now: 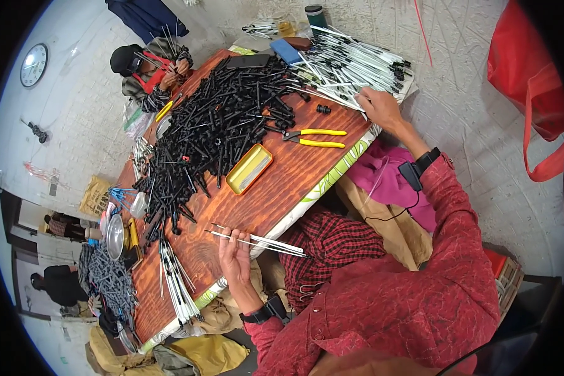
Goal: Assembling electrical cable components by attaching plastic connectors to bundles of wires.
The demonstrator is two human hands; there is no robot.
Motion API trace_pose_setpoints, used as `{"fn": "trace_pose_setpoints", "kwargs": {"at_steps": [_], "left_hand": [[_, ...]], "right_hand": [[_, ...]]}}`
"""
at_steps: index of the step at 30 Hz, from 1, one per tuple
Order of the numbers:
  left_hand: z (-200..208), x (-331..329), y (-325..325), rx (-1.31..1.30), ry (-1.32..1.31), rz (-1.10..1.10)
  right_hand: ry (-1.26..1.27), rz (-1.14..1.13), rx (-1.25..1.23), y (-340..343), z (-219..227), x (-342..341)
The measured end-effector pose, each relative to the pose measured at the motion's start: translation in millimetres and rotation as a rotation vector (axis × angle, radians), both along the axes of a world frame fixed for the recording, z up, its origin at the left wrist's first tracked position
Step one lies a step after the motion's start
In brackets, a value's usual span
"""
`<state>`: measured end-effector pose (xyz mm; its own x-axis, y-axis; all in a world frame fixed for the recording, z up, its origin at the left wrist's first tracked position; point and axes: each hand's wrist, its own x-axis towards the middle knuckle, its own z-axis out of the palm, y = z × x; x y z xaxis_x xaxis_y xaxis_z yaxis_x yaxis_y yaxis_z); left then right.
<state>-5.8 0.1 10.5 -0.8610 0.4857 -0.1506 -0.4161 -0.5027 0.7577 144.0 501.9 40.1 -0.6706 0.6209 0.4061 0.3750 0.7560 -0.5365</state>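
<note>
My left hand [235,257], palm up at the table's front edge, is closed on a few thin white rods [276,243] with dark tips. My right hand [382,109] reaches to the far right of the table. Its fingers are closed at the end of a long white rod [332,98], beside a large pile of white rods with black ends [357,59]. Left of that spreads a big heap of black tubular parts [225,113]. Another bundle of white and black rods [177,285] lies left of my left hand.
Yellow-handled pliers [323,138], a small black part [323,109] and a yellow-rimmed tin [250,169] lie on the wooden table [207,250]. A phone [248,61] rests on the heap. Across the table sits a person [153,75] holding rods. Grey parts [108,276] are piled at the left.
</note>
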Motion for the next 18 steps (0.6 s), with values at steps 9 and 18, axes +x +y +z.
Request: {"fn": "trace_pose_setpoints", "kwargs": {"at_steps": [9, 18], "left_hand": [[0, -4, 8, 0.024, 0.015, 0.023], [-5, -2, 4, 0.096, 0.059, -0.033]], "right_hand": [[0.097, 0.087, -0.101, 4, -29, -12], [-0.009, 0.401, -0.551, -25, -16, -10]]}}
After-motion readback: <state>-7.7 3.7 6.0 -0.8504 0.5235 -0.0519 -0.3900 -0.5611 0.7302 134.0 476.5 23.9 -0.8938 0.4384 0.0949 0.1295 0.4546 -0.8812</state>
